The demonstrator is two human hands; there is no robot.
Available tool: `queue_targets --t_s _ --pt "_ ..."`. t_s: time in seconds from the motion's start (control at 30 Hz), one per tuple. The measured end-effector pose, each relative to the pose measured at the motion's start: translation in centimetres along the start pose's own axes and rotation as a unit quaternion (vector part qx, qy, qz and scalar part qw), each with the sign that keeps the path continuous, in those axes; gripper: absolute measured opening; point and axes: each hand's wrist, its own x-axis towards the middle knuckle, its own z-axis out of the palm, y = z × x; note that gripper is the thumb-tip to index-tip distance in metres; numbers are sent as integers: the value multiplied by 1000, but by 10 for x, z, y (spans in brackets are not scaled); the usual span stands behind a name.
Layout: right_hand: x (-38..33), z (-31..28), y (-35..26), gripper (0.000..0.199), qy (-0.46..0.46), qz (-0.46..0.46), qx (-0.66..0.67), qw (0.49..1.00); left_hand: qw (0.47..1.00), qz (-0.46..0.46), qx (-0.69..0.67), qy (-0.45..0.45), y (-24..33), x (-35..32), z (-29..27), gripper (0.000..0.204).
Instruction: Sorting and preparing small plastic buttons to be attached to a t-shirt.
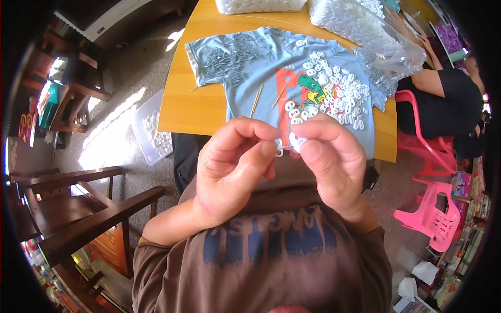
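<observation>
Left hand [235, 164] and right hand [329, 156] pinching one small white plastic piece [292, 143] together, just below the blue shirt [250, 68] — white pieces [334, 86] heaped on it, clear bag [360, 26] of more beyond, floor tub [151, 128] left, holding white bits.

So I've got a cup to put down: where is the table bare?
Bare wood shows on the table left of the blue shirt, and a strip above it. The shirt's right half is crowded with white rings; bags fill the far right.

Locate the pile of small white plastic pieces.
Head view, centre-right: the pile of white plastic pieces lies on the light blue T-shirt spread over the wooden table, just beyond both hands.
</observation>
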Motion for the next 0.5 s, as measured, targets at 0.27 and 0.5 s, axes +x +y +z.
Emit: queue_targets --t_s 0.27,0.5 --pt "-6 -4 1 16 43 -46 -106 992 1000 5 15 -18 -6 1 5 11" --pt "-6 -9 8 17 50 -176 -224 957 999 21 44 -22 -9 1 8 12"
